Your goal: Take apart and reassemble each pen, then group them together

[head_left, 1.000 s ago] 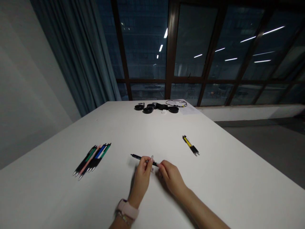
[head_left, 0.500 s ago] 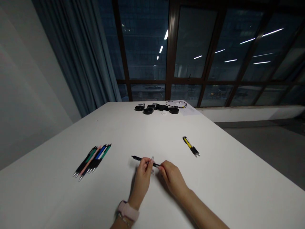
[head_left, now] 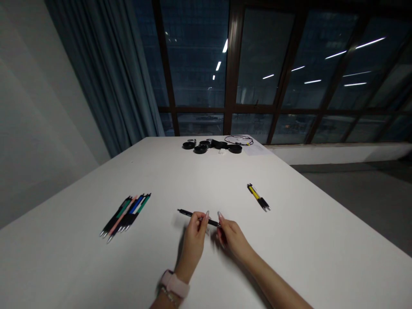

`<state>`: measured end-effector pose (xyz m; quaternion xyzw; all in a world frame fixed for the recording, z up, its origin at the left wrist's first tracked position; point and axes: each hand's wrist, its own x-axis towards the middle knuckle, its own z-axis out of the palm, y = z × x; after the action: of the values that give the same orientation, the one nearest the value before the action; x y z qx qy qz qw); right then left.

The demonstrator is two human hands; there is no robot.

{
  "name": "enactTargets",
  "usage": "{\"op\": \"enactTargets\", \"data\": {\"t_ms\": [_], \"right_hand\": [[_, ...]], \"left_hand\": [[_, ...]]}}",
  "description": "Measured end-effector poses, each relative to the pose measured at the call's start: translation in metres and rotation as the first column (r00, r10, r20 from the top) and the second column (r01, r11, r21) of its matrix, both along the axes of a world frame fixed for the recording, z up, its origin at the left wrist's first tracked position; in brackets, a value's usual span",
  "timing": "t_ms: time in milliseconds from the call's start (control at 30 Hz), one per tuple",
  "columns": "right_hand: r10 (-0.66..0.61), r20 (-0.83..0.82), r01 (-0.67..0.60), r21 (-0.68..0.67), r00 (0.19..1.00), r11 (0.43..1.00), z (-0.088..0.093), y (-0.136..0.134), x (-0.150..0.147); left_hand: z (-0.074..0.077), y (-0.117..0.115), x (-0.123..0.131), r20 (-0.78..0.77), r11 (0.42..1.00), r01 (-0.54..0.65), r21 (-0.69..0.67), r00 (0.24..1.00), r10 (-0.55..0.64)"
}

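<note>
A black pen [head_left: 186,213] is held slightly above the table, its clicker end pointing left and its tip end towards the right. My left hand [head_left: 197,229] pinches it around the middle between thumb and fingers. At the pen's right end, my right hand [head_left: 232,236] has its thumb and fingertips closed on the tip section. Away to the left lies a row of several pens [head_left: 125,216] in black, green, pink and blue, side by side. On the right, a small group of pens [head_left: 258,197], one of them yellow, rests on the table.
Black tape-like rolls [head_left: 200,149] and a small white item [head_left: 222,151] lie at the table's far end. A coiled black cable [head_left: 238,140] sits there on white paper [head_left: 255,149]. The white table [head_left: 193,180] ends before dark windows; a blue curtain [head_left: 128,77] hangs left.
My right hand has turned and its thumb has lifted into view at the pen's tip end. My left hand keeps its hold, nearly still.
</note>
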<state>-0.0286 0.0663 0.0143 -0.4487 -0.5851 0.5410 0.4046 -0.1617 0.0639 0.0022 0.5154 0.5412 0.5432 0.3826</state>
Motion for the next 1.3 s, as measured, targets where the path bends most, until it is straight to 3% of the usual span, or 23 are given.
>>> {"op": "enactTargets", "data": {"t_ms": [100, 300, 433, 567, 733, 867, 967, 1033, 1100, 1167, 1300], "right_hand": [[0.033, -0.021, -0.034, -0.036, 0.999, 0.999, 0.000, 0.001, 0.000], [-0.072, 0.209, 0.021, 0.233, 0.975, 0.972, 0.000, -0.003, 0.006], [-0.188, 0.415, -0.021, 0.448, 0.890, 0.894, 0.004, -0.005, 0.011], [-0.285, 0.492, -0.085, 0.602, 0.822, 0.794, 0.005, -0.004, 0.014], [-0.354, 0.534, -0.149, 0.687, 0.768, 0.711, 0.001, -0.003, 0.016], [-0.359, 0.536, -0.175, 0.708, 0.764, 0.684, 0.001, -0.001, 0.017], [-0.312, 0.500, -0.137, 0.674, 0.808, 0.726, 0.003, -0.003, 0.016], [-0.256, 0.437, -0.054, 0.582, 0.862, 0.811, 0.004, -0.005, 0.013], [-0.173, 0.308, 0.039, 0.398, 0.935, 0.917, 0.004, -0.006, 0.008], [-0.086, 0.137, 0.062, 0.173, 0.987, 0.983, 0.003, -0.006, 0.004], [0.018, -0.098, -0.031, -0.129, 0.995, 0.991, 0.000, 0.001, -0.003]], "left_hand": [[0.001, -0.001, 0.000, -0.024, 1.000, -0.019, 0.008, 1.000, 0.019], [0.000, 0.000, -0.001, -0.030, 1.000, -0.017, -0.006, 0.999, 0.017], [0.004, 0.000, 0.001, 0.015, 1.000, -0.009, -0.014, 1.000, 0.009], [0.011, -0.002, 0.004, 0.053, 1.000, -0.021, -0.017, 0.998, 0.022], [0.011, -0.002, 0.005, 0.079, 0.999, -0.024, -0.043, 0.997, 0.027], [0.008, -0.001, 0.005, 0.102, 0.998, -0.016, -0.063, 0.995, 0.023], [0.009, -0.001, 0.005, 0.105, 0.998, -0.018, -0.060, 0.994, 0.024], [0.011, -0.002, 0.005, 0.090, 0.999, -0.027, -0.047, 0.995, 0.031], [0.012, -0.004, 0.005, 0.056, 0.999, -0.034, -0.025, 0.998, 0.035], [0.013, -0.006, 0.005, 0.012, 0.999, -0.043, 0.001, 0.999, 0.043], [0.013, -0.008, 0.004, -0.063, 0.998, -0.051, 0.043, 0.997, 0.053]]}}
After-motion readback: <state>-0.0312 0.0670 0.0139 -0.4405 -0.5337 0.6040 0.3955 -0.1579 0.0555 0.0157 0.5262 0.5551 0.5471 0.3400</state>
